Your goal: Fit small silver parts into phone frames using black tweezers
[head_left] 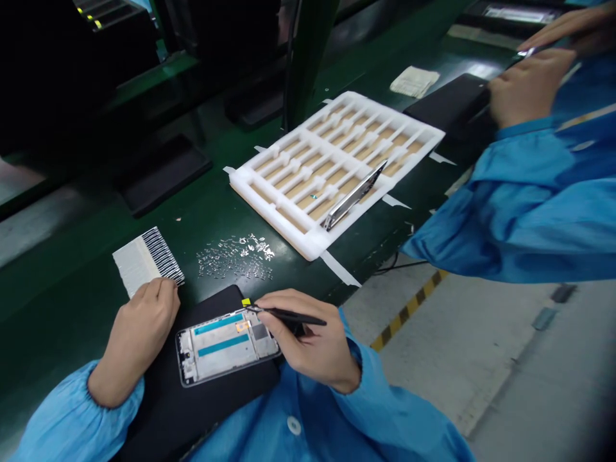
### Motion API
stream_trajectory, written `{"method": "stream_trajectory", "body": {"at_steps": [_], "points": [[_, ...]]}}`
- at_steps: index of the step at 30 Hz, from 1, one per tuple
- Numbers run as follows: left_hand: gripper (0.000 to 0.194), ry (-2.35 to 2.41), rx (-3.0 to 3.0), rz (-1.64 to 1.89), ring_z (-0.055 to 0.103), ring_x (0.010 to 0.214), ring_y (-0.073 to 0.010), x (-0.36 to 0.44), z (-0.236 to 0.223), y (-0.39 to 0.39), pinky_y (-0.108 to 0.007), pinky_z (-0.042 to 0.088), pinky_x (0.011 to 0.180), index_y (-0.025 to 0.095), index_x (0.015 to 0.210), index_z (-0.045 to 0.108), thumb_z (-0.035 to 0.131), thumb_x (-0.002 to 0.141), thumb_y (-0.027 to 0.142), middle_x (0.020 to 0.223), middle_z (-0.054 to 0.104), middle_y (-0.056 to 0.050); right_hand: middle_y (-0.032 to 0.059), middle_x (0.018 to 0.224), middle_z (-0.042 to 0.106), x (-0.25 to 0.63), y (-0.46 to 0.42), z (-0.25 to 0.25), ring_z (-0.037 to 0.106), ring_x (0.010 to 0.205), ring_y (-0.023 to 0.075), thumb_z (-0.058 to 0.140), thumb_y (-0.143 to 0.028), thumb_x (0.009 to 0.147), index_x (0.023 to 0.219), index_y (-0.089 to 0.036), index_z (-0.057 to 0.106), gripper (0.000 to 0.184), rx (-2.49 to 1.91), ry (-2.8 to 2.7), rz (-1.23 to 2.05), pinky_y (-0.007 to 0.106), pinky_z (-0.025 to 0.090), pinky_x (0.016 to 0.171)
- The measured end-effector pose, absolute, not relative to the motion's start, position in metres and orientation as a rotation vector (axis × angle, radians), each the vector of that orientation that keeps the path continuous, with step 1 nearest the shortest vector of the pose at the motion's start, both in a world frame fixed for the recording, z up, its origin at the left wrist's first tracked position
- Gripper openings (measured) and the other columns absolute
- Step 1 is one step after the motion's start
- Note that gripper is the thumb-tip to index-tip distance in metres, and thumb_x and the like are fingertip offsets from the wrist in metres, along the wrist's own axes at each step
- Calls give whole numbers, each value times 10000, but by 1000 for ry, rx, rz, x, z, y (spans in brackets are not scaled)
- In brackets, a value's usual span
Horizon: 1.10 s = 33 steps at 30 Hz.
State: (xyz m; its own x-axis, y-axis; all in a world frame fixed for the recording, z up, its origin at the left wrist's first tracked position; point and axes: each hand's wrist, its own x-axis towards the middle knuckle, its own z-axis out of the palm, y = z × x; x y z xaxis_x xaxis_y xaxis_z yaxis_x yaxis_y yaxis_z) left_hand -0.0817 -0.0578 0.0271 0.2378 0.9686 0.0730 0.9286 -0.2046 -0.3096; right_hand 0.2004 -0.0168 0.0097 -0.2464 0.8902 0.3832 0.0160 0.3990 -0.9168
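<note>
A phone frame (pixel 221 350) lies face down on a black pad (pixel 158 404), its inside showing two blue strips and a yellow tab at its upper edge. My right hand (pixel 308 337) is closed around black tweezers (pixel 293 316), their tips at the frame's upper right edge. With bent fingers pressed together, my left hand (pixel 144 321) grips the lower edge of a pale card (pixel 137 263) that has a row of dark and white stripes; the fingertips are partly hidden. Many small metal pieces (pixel 235 256) lie loose on the green table beyond the pad.
A white foam tray (pixel 308 247) with slots is taped to the table (pixel 202 218); another phone frame (pixel 356 196) leans upright in it. At right, a co-worker's hands (pixel 529 90) hold a small item above a black pad (pixel 457 96). A folded cloth (pixel 414 81) lies behind.
</note>
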Motion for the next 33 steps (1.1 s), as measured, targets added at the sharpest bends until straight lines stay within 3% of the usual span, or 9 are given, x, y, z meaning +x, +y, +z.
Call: {"method": "stream_trajectory", "body": {"at_steps": [6,10,12,16,21,24,26,29,33], "points": [[274,-1878,-2338,15,686,665,-258,-85,35,-63,-360,470,588,156,1061,617,371,1111,264,829,708,-90,120,1117,809,211,-18,16,787,1005,271,617,-143,1011,1124,-218,793,223,-783,-1619,980,436,671,869],[182,-1964,-2397,-331,736,918,-256,-74,50,-73,-358,543,770,193,1105,626,481,1098,302,1060,740,-98,124,1226,772,209,-28,24,767,1081,279,525,-144,1049,1132,-232,774,277,-806,-1650,974,467,664,934],[103,-2046,-2447,-618,731,987,-222,-63,58,-79,-339,558,869,225,1098,650,571,1068,283,1080,739,-61,111,1155,776,202,-34,26,764,1054,261,537,-111,1034,1166,-239,755,285,-816,-1689,979,427,670,910],[36,-2385,-2518,-1287,745,823,-123,-39,62,-89,-219,589,741,259,1032,673,651,1032,230,930,767,24,83,1071,757,183,-45,24,733,762,167,671,-145,998,1175,-238,739,211,-816,-1703,1102,303,665,714],[80,-2398,-2542,-1729,785,895,-145,-26,57,-90,-246,638,822,252,1007,711,675,1014,182,936,806,14,60,973,766,174,-48,23,715,736,146,679,-128,1004,1063,-215,745,125,-800,-1660,1169,260,615,653],[58,-2416,-2581,-1581,792,920,-152,-31,56,-89,-258,644,839,264,1049,721,683,1020,232,992,819,14,55,955,755,180,-42,22,745,846,177,648,-115,1020,1061,-221,710,129,-796,-1701,1117,285,628,747],[146,-2430,-2641,-1207,787,936,-171,-37,55,-88,-281,643,833,270,1146,718,714,1008,319,1064,814,0,64,977,747,187,-36,19,748,902,194,599,-113,1044,1088,-219,684,143,-809,-1835,984,296,625,786],[227,-2227,-2693,-642,754,987,-226,-46,52,-88,-363,622,864,248,1190,701,670,1030,405,1122,781,-36,104,1020,753,197,-23,17,739,858,208,490,-98,1080,1126,-177,678,209,-814,-2234,560,300,586,687],[214,-1950,-2722,-386,703,999,-237,-46,46,-93,-392,590,888,195,1129,686,504,1110,306,1120,742,-64,129,995,762,201,-13,17,715,797,228,449,-80,1080,1086,-123,701,257,-780,-2574,147,321,511,555]]}}
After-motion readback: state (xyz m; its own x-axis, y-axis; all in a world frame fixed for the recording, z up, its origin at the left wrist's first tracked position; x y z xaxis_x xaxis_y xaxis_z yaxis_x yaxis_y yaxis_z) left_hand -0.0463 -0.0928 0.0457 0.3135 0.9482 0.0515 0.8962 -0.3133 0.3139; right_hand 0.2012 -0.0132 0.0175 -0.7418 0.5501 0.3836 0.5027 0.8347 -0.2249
